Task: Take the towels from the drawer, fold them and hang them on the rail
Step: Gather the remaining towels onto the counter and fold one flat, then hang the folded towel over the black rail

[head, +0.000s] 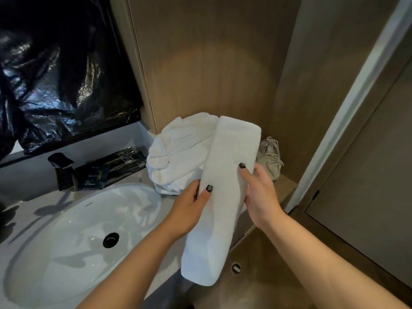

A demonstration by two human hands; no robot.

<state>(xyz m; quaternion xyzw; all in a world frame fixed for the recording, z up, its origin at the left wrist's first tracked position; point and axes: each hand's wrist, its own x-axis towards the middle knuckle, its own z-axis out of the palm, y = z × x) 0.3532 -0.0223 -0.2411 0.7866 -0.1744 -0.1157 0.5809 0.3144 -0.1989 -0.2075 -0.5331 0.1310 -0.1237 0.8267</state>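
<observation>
Left hand [189,210] & right hand [259,192] each pinch a side of the folded towel [223,197] held above the counter [142,175], so 1 folded but not hung, crumpled towel pile [178,152] behind still to fold, no rail in view.

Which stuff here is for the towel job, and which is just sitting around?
For the job:
- folded white towel, held by the left hand and right hand
- crumpled white towel on the counter, not folded yet

Just lying about:
- sink
- black tap
- dark packets
- beige drawstring bag
- black plastic sheet
</observation>
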